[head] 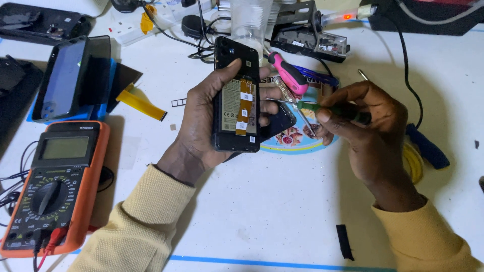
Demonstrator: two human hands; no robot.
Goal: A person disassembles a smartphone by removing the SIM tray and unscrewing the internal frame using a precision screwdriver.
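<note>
My left hand [201, 121] grips an opened black smartphone [237, 95], back cover off, with its battery and an orange flex cable showing. My right hand [368, 131] holds a small screwdriver with a green and black handle [335, 110]; its thin metal tip points left toward the phone's right edge. A pink-handled screwdriver [288, 75] lies just behind the phone, over a round colourful lid [295, 143]. Both wrists wear beige sleeves.
An orange multimeter [55, 186] with leads lies at the left. A phone screen on a blue pad [65, 80], a yellow flex strip [141, 105], a clear plastic cup [250, 22], a power strip with cables and a soldering tool sit at the back. A small black strip [345, 242] lies near the front.
</note>
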